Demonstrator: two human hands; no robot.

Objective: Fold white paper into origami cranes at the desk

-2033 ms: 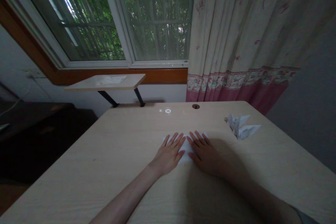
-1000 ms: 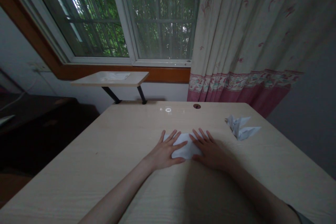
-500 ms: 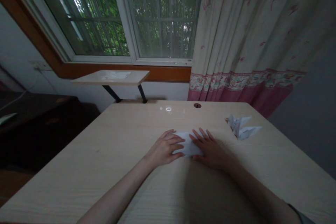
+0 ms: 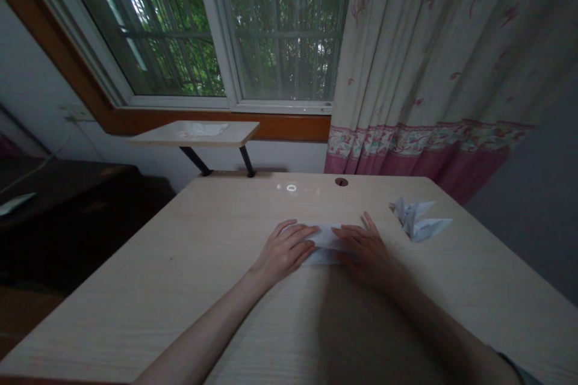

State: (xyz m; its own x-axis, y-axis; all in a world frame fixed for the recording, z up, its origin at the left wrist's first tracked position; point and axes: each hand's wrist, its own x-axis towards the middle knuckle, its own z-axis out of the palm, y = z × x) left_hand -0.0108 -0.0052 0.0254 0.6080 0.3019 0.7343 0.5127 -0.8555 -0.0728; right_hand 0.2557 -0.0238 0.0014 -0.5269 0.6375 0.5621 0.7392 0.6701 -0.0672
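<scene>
On the head view, the left hand (image 4: 282, 252) is half-curled, fingers bunched and touching the left side of a white paper (image 4: 327, 237). Over on the other side, the right hand (image 4: 368, 255) bends its fingers onto the right part, one finger poking up and away. Is either thumb pinching? Can't tell from here! The paper lies right between the hands, partly under their fingers: thin, smooth, a crease or layer edge running across it, its near strip in shade. All this on a pale, wood-grained desk (image 4: 226, 301), with a folded paper piece (image 4: 422, 225), all sharp points, well off to the right.
</scene>
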